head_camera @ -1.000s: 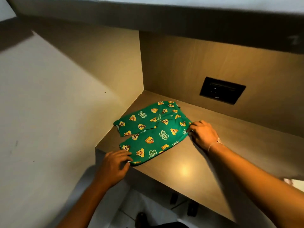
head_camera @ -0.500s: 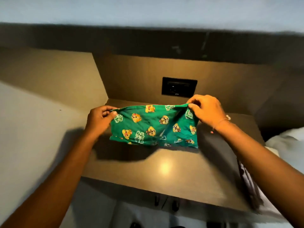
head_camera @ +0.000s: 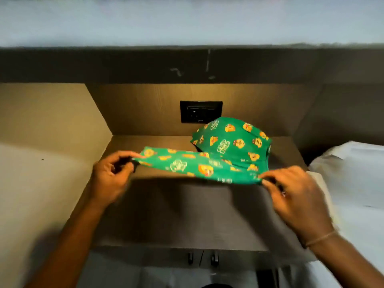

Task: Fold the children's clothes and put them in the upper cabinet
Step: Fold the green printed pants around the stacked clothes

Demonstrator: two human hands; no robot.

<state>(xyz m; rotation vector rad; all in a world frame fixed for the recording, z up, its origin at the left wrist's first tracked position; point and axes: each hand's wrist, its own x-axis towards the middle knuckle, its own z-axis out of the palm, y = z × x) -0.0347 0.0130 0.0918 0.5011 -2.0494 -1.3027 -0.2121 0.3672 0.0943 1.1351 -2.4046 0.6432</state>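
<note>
A green children's garment (head_camera: 209,161) printed with yellow cartoon figures hangs in the air above the wooden shelf (head_camera: 182,215). My left hand (head_camera: 110,177) pinches its left edge and my right hand (head_camera: 293,194) pinches its near right corner. The front edge is stretched flat between the hands, low over the shelf. The far part billows up on the right, in front of the back wall. The picture is blurred by motion.
A black wall socket (head_camera: 201,111) sits in the back panel behind the garment. A dark overhang (head_camera: 187,65) runs above the niche. White bedding (head_camera: 351,175) lies at the right. A pale wall (head_camera: 37,194) closes the left side.
The garment lay flat on the shelf, then both hands lifted it upright. Now the held edge has come down and towards me, and the cloth billows up behind.
</note>
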